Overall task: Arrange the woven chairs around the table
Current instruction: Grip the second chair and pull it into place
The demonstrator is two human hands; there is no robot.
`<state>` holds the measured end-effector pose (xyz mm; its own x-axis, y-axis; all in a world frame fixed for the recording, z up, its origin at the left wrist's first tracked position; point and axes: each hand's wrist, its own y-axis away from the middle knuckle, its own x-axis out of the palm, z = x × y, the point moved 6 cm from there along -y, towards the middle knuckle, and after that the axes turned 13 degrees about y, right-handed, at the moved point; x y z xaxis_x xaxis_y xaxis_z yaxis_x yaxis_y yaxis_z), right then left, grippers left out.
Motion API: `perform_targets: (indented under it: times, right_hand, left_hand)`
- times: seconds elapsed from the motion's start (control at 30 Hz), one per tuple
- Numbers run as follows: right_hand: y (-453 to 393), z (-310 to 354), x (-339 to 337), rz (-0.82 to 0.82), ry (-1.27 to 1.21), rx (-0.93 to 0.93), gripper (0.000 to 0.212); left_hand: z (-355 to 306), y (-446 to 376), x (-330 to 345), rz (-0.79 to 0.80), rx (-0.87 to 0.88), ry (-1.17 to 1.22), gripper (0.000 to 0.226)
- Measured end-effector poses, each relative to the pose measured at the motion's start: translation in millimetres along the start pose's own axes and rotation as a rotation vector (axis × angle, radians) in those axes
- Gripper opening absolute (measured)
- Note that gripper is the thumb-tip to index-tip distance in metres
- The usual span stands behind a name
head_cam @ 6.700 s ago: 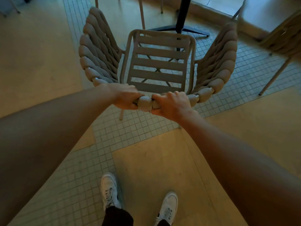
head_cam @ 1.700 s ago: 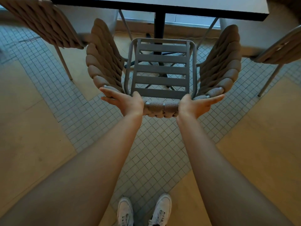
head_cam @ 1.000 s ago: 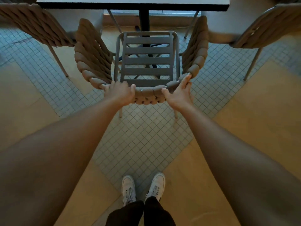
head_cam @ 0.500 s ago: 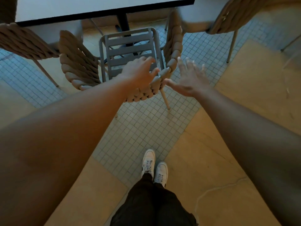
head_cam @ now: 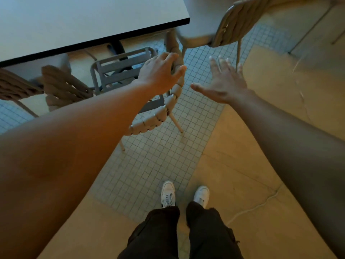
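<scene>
While the left hand [head_cam: 160, 75] curls loosely over the woven right armrest of the middle chair [head_cam: 121, 71], fingers resting on it, the right hand [head_cam: 222, 85] hangs flat and spread in the air just beside it, holding nothing. That chair sits tucked partly under the worktop [head_cam: 74, 21], slatted seat showing. Another woven chair [head_cam: 237, 21] stands at the worktop's right corner, and a 3rd one [head_cam: 13, 88] pokes in at the left edge. White sneakers [head_cam: 168, 193] stand on the tiled floor [head_cam: 149, 165].

White shoes [head_cam: 183, 196] and dark trousers [head_cam: 179, 232] — small-tiled floor [head_cam: 149, 165] below.
</scene>
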<state>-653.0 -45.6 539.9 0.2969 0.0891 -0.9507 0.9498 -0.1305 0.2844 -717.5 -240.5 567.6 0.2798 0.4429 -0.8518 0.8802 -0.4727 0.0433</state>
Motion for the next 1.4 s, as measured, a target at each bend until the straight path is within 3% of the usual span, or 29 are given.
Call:
perform_targets:
  times: [0.13,0.57,0.9,1.07,1.4]
  right_hand:
    - [-11.2,-28.6,-3.5,0.002,-0.001,-0.009,0.117]
    - [-77.8,-174.7,-3.5,-0.048,-0.029,-0.107,0.108]
    - [-136.8,-293.1,-28.2,-0.122,0.019,-0.239,0.095]
    - [-178.4,-326.5,-36.5,-0.142,0.018,-0.272,0.09]
    - [-288.2,-359.1,-40.2,-0.132,0.072,-0.357,0.086]
  left_hand:
    - [-17.8,-23.9,6.4,0.032,0.021,-0.006,0.057]
    - [-109.9,-114.6,74.9,0.048,-0.037,-0.063,0.064]
    - [-199.1,-196.3,106.7,-0.05,-0.082,-0.062,0.062]
    - [-221.5,-244.0,115.2,-0.092,-0.083,-0.058,0.052]
    - [-225.5,-354.5,142.8,-0.134,-0.09,-0.105,0.06]
